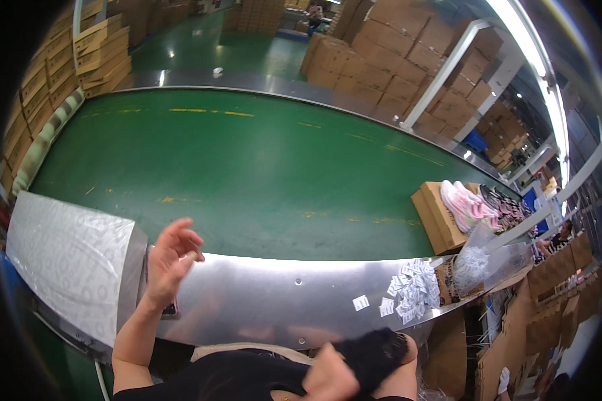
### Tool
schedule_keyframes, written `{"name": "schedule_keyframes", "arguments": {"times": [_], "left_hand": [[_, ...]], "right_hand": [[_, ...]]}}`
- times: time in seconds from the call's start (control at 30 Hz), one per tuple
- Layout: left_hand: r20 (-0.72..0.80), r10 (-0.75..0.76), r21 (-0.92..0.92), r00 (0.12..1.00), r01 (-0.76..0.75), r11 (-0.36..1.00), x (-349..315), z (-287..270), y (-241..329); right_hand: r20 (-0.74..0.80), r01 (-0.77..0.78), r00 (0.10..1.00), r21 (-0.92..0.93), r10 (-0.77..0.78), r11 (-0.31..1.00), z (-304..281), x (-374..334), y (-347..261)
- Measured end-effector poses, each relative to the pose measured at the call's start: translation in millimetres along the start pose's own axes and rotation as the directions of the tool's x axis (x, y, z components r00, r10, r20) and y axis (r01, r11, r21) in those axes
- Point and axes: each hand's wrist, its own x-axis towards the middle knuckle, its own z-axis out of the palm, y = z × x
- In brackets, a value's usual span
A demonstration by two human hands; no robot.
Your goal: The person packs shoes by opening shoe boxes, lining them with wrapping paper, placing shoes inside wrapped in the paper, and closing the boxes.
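Note:
My left hand is raised over the steel ledge, its fingers loosely bent and apart with nothing in them. Next to it on the left lies a thick stack of thin white printed paper sheets. Partly behind the left wrist is a flat dark object with a pinkish edge. My right hand is drawn in close to my chest and smeared by motion. Dark cloth lies against it by the bent right arm; whether it is a sleeve or something held cannot be told.
A pile of small white packets lies on the ledge at right, beside a plastic-lined carton holding more. The green conveyor belt runs beyond. At its right stand pink-and-white shoes in an open box. Stacked cartons fill the background.

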Motion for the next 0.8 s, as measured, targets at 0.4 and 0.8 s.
{"name": "schedule_keyframes", "arguments": {"times": [0.4, 0.8], "left_hand": [[0.478, -0.009, 0.388, 0.878, -0.202, 0.899, -2, 79, -66], [0.305, -0.165, 0.470, 0.938, 0.002, 0.883, -43, 71, -143]], "right_hand": [[-0.767, -0.245, 0.583, -0.482, -0.269, 0.842, 3, -12, 1], [0.031, 0.181, 0.234, -0.983, -0.972, 0.012, 1, -11, -68]]}}
